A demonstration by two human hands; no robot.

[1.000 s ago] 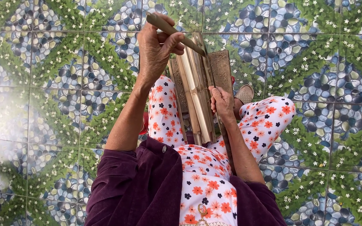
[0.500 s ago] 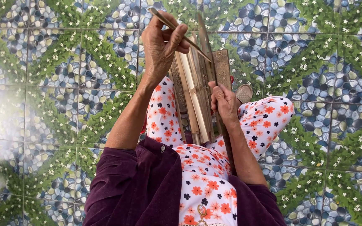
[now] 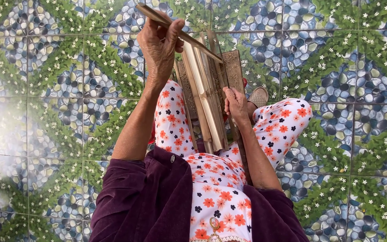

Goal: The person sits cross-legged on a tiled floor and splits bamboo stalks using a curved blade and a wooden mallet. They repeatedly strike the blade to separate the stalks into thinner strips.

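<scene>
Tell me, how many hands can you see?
2. The left hand is raised at the top, gripping a thin stick. The right hand is lower, resting on the bundle of wooden slats over the lap.

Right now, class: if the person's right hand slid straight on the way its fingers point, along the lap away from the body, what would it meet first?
The right hand rests on the bundle of bamboo slats, fingers pointing up along it. Going straight on, it would likely run along the slats to the brown wooden board beneath them, though depth is unclear.

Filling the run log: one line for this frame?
left hand: grips knife | right hand: holds bamboo strips on lap | floor: patterned tile
</scene>
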